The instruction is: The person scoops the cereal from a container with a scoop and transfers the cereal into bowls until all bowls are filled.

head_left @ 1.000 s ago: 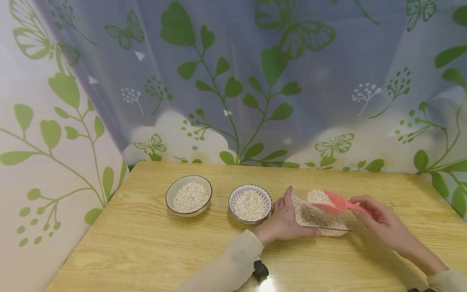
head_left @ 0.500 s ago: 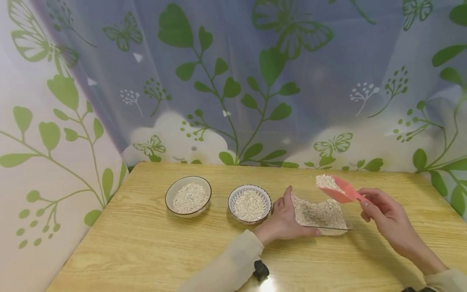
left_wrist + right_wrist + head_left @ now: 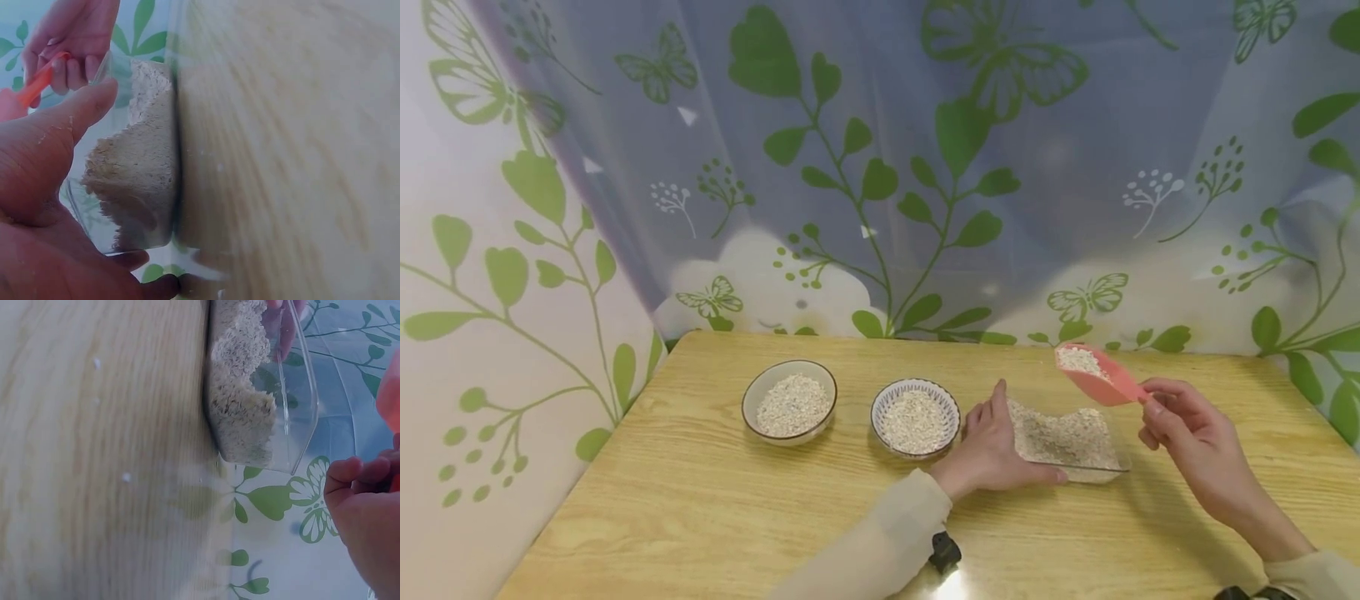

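Note:
My right hand [image 3: 1202,442] pinches the handle of a pink scoop [image 3: 1103,385], raised above the right end of a clear rectangular container [image 3: 1122,468]. Pale oat flakes [image 3: 1078,360] lie in the scoop. My left hand [image 3: 992,454] grips the container's left end, its thumb along the near side and its fingers round the end wall. Inside, the oats [image 3: 244,400] are heaped unevenly, with a dip in the middle, as the right wrist view also shows. The left wrist view has the left thumb [image 3: 94,103] close up against the clear wall.
Left of the container stands a small patterned bowl [image 3: 916,419] of oats, close to the left hand. Further left is a larger, dark-rimmed bowl [image 3: 789,402], also holding oats. All stand on a wooden table [image 3: 700,517] before a leaf-printed cloth [image 3: 880,167]. Small flakes [image 3: 126,477] dot the tabletop.
The right hand has lifted the loaded scoop up out of the container and a little to the right. The left hand stays at the container's left end.

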Tool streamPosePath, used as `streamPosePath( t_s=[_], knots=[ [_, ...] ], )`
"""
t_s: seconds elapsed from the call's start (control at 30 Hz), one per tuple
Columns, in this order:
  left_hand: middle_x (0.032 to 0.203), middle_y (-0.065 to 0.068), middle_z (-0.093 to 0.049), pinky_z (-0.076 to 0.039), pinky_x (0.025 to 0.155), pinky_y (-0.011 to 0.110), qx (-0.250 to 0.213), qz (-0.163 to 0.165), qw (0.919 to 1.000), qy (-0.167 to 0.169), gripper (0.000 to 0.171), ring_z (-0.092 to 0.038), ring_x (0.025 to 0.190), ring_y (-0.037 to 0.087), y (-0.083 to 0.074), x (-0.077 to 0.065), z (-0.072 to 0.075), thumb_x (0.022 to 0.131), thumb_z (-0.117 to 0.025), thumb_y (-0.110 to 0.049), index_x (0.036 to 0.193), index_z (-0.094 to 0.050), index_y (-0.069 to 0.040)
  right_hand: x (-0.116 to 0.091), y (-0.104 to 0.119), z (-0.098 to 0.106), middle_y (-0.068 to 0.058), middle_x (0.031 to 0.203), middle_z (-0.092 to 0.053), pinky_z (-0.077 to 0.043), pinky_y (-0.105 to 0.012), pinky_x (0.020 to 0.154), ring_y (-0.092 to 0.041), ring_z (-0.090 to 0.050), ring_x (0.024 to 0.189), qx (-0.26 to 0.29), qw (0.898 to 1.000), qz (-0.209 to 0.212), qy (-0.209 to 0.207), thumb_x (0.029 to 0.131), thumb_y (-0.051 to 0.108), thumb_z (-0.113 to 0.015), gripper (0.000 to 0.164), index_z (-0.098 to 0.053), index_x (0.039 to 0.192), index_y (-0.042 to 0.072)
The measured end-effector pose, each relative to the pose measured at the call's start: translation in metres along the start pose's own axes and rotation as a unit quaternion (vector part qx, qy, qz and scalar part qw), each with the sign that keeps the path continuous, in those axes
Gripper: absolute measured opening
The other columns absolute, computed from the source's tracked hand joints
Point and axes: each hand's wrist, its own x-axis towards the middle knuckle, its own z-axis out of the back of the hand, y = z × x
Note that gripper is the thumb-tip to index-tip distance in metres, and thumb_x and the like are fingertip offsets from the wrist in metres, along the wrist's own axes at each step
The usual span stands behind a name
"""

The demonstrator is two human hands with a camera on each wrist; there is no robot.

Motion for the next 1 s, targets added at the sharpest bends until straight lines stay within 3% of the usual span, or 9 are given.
streamPosePath(
  t_s=[0.13,0.3,0.53,0.77,1.0],
  knots=[
    [0.172,0.010,-0.015,-0.033,0.125,0.051,0.012,-0.020,0.9997,0.001,0.134,-0.016,0.159,0.030,0.000,-0.005,0.007,0.073,-0.086,-0.060,0.166,0.005,-0.026,-0.001,0.000,0.000,0.003,0.076,-0.053,-0.040,-0.029,0.054,-0.013,-0.052,0.067,-0.083,0.996,-0.013,-0.009,0.105,-0.005,-0.047,0.026,-0.063,0.120,0.009],
    [0.171,0.005,-0.020,-0.041,0.119,0.051,0.006,-0.070,0.9975,0.009,0.120,-0.029,0.155,0.028,0.006,-0.020,0.026,0.079,-0.080,-0.063,0.166,-0.003,-0.031,-0.001,0.000,0.000,0.005,0.074,-0.054,-0.036,-0.032,0.051,-0.012,-0.052,0.065,-0.151,0.988,-0.017,-0.018,0.105,-0.003,-0.049,0.024,-0.063,0.119,0.010],
    [0.168,0.000,-0.029,-0.041,0.119,0.050,-0.006,-0.135,0.9909,0.003,0.101,-0.043,0.147,0.026,0.025,-0.044,0.052,0.087,-0.073,-0.061,0.165,-0.016,-0.030,0.000,0.003,0.000,0.011,0.078,-0.056,-0.033,-0.031,0.044,-0.008,-0.050,0.062,-0.289,0.957,-0.008,-0.025,0.103,0.000,-0.055,0.021,-0.062,0.120,0.010],
    [0.166,0.001,-0.032,-0.034,0.122,0.054,-0.011,-0.138,0.9894,-0.043,0.093,-0.037,0.150,0.026,0.060,-0.060,0.082,0.090,-0.073,-0.054,0.163,-0.021,-0.028,0.004,0.011,-0.005,0.015,0.080,-0.057,-0.033,-0.031,0.044,-0.007,-0.049,0.063,-0.314,0.949,-0.010,-0.023,0.103,0.004,-0.058,0.020,-0.062,0.122,0.007],
    [0.164,0.010,-0.035,-0.030,0.123,0.058,-0.024,-0.120,0.9873,-0.101,0.093,-0.034,0.152,0.033,0.084,-0.070,0.105,0.088,-0.078,-0.046,0.161,-0.029,-0.017,0.009,0.011,-0.012,0.015,0.076,-0.054,-0.029,-0.031,0.039,-0.009,-0.038,0.051,-0.291,0.956,0.011,-0.016,0.099,-0.005,-0.060,0.022,-0.064,0.119,0.003]
  ],
)
